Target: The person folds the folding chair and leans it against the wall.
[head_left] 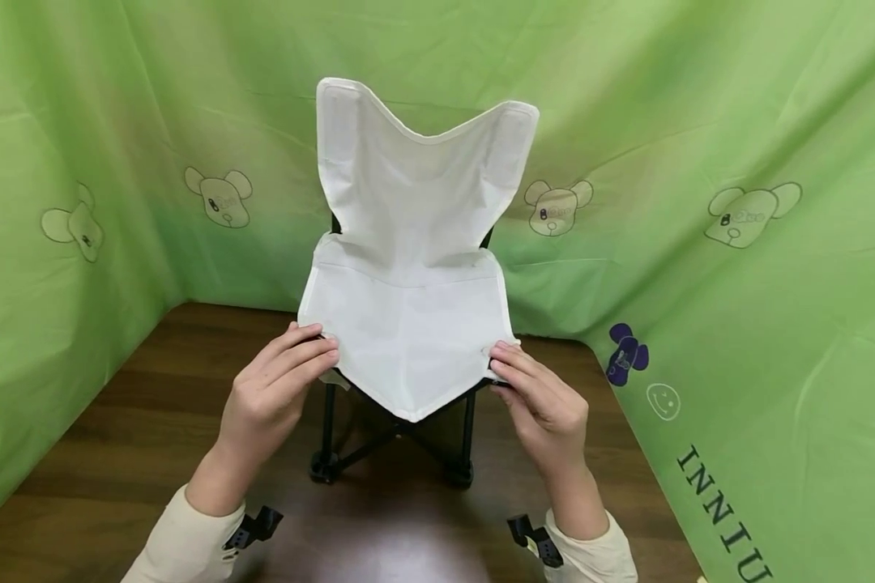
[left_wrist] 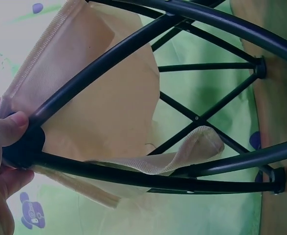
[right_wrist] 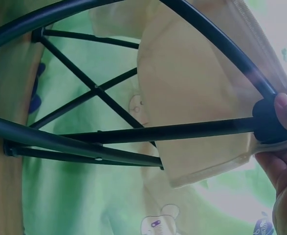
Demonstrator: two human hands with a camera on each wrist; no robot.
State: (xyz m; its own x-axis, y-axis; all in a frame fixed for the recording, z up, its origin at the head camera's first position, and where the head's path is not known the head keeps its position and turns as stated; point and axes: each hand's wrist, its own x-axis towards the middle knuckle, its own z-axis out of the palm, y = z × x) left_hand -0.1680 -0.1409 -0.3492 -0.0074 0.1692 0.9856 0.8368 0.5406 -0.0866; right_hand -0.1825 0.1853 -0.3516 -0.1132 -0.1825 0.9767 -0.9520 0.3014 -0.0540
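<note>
A small folding camp chair with a white fabric seat (head_left: 408, 324) and a black tube frame (head_left: 328, 425) stands upright in the middle of the head view. Its backrest (head_left: 423, 202) rises behind the seat, with two pointed upper corners. At the seat's front left corner, my left hand (head_left: 273, 385) grips the fabric; the left wrist view shows the thumb against a black corner joint (left_wrist: 23, 147). My right hand (head_left: 547, 405) pinches the front right corner, its thumb on another black joint (right_wrist: 270, 122) in the right wrist view. Fabric hides parts of the rear frame.
Dark wood-grain flooring (head_left: 117, 437) lies under the chair. Green cloth (head_left: 773, 121) printed with cartoon heads hangs behind and on both sides, close to the backrest. Black wrist mounts (head_left: 258, 526) sit on both cream sleeves.
</note>
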